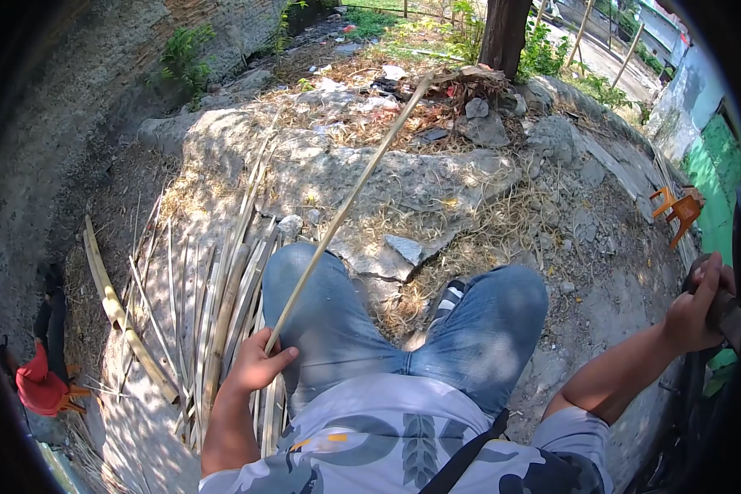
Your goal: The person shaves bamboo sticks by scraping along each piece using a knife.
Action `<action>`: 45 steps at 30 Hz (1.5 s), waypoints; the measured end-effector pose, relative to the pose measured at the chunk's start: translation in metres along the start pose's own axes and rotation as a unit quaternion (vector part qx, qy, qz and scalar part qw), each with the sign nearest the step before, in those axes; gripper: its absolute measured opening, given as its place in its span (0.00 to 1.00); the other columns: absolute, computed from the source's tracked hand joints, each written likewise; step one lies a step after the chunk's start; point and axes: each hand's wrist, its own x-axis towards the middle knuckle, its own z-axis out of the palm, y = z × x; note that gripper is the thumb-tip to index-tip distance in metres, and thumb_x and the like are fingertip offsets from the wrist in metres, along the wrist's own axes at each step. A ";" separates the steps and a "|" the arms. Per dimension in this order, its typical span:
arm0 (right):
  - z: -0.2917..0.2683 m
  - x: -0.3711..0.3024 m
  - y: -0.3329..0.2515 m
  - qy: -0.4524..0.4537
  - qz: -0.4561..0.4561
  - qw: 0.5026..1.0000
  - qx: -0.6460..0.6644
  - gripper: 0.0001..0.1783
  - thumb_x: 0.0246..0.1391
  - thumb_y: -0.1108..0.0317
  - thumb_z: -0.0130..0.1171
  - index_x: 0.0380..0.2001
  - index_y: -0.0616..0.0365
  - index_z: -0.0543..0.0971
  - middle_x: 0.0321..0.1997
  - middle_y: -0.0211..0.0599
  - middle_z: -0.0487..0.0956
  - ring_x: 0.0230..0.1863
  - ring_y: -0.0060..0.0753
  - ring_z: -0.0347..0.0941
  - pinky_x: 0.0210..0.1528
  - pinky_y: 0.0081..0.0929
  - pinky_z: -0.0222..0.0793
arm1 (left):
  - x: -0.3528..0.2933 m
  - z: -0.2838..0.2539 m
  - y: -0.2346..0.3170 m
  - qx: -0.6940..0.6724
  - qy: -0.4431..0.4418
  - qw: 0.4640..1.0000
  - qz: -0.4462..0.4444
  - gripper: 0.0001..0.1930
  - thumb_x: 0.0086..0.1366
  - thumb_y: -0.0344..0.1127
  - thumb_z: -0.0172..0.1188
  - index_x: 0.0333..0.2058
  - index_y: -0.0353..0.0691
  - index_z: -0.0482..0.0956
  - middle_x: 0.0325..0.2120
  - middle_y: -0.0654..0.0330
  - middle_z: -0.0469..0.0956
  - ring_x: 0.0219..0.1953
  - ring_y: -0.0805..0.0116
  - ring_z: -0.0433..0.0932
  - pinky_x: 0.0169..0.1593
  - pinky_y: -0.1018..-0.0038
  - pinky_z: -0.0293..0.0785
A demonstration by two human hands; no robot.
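A long, thin bamboo strip (387, 142) slants up and away from my left hand (258, 362), which is closed round its near end beside my left knee. The strip's far end lies over the rubble near the tree. Out at the right, my right hand (700, 306) is raised and closed on a dark, flat tool (728, 319), perhaps a machete; part of it is lost at the picture's dark rim. Left of my legs lies a bundle of split bamboo strips (226, 288), with a thicker bamboo pole (111, 303) beyond it.
A raised concrete slab (461, 183) with curled shavings (502, 230) lies ahead of my knees. Behind it stands a tree trunk (505, 37). An orange plastic chair (677, 216) is at the right; a person in red (43, 385) sits far left, near a rough wall (49, 148).
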 end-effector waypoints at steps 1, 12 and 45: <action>0.001 0.000 -0.003 -0.005 -0.024 0.999 -0.029 0.03 0.60 0.82 0.62 0.30 0.68 0.82 0.26 0.31 0.75 0.25 0.20 0.68 0.30 0.21 0.65 | 0.000 0.000 0.000 0.001 0.000 1.000 -0.001 0.17 0.58 0.40 0.75 0.29 0.39 0.75 0.21 0.69 0.72 0.25 0.78 0.68 0.29 0.75 0.65; 0.007 -0.025 0.006 0.013 0.033 0.999 0.021 0.06 0.56 0.82 0.64 0.32 0.63 0.76 0.26 0.33 0.75 0.24 0.22 0.68 0.28 0.21 0.64 | 0.001 -0.005 -0.001 0.023 -0.015 0.999 0.040 0.16 0.58 0.41 0.75 0.34 0.37 0.77 0.22 0.69 0.72 0.26 0.78 0.68 0.30 0.75 0.65; -0.010 -0.050 0.022 0.011 0.056 0.998 0.012 0.08 0.57 0.82 0.65 0.36 0.63 0.77 0.27 0.36 0.77 0.26 0.23 0.69 0.29 0.21 0.67 | 0.004 -0.001 -0.003 0.023 -0.008 1.000 -0.001 0.17 0.58 0.41 0.76 0.34 0.37 0.78 0.23 0.69 0.72 0.26 0.78 0.69 0.30 0.75 0.67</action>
